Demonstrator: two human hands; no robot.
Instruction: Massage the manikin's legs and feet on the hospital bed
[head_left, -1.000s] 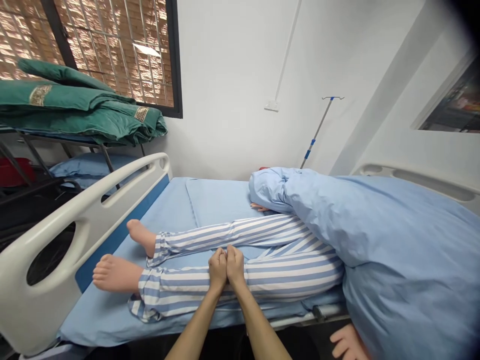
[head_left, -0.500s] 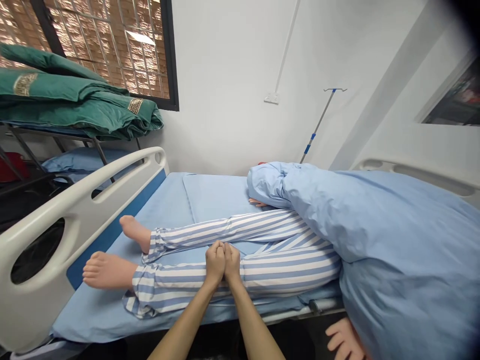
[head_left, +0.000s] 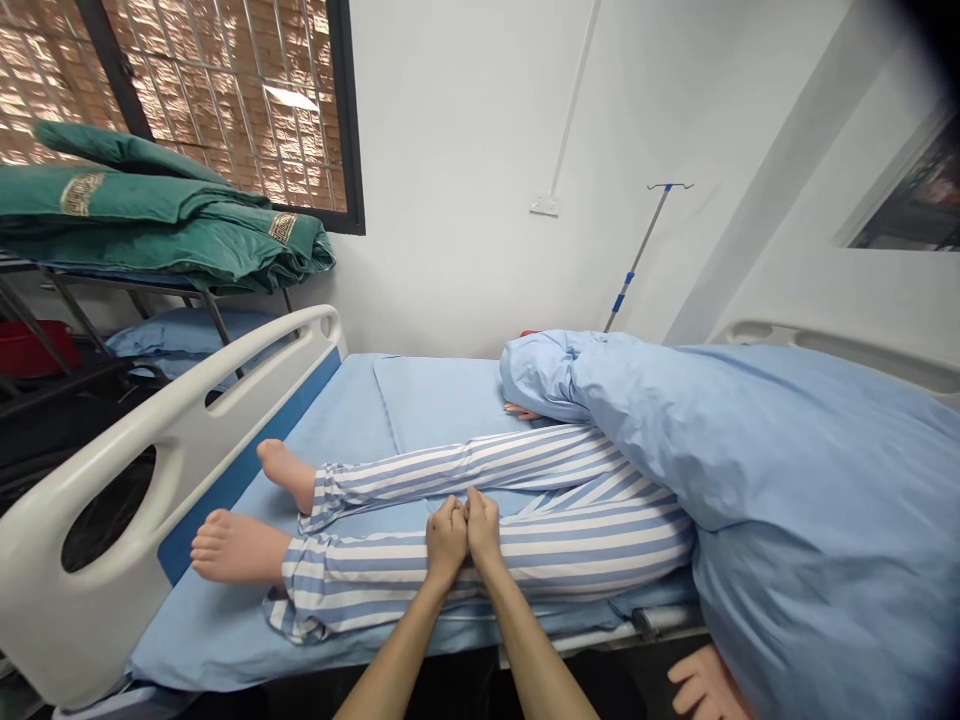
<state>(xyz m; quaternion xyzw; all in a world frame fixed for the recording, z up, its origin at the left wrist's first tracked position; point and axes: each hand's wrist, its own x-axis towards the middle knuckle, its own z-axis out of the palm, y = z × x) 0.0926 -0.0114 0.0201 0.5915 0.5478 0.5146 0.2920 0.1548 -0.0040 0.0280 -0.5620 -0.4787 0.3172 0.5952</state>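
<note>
Okay, we see our left hand [head_left: 446, 537] and right hand [head_left: 484, 524] curled into fists and pressed together over the near leg of the striped trousers [head_left: 592, 548], contact unclear, with the bed [head_left: 442, 392] under the trousers, bare feet [head_left: 240, 549] at their cuffs, blue quilt [head_left: 750, 440] over their upper end.

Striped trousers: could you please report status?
Left grip, right grip: curled, side by side. Striped trousers: beneath them, contact unclear. Blue quilt: covering upper end.

Legs [head_left: 555, 545] on the bed [head_left: 442, 395], quilt [head_left: 787, 450] at right, footboard [head_left: 187, 450] at left
</note>
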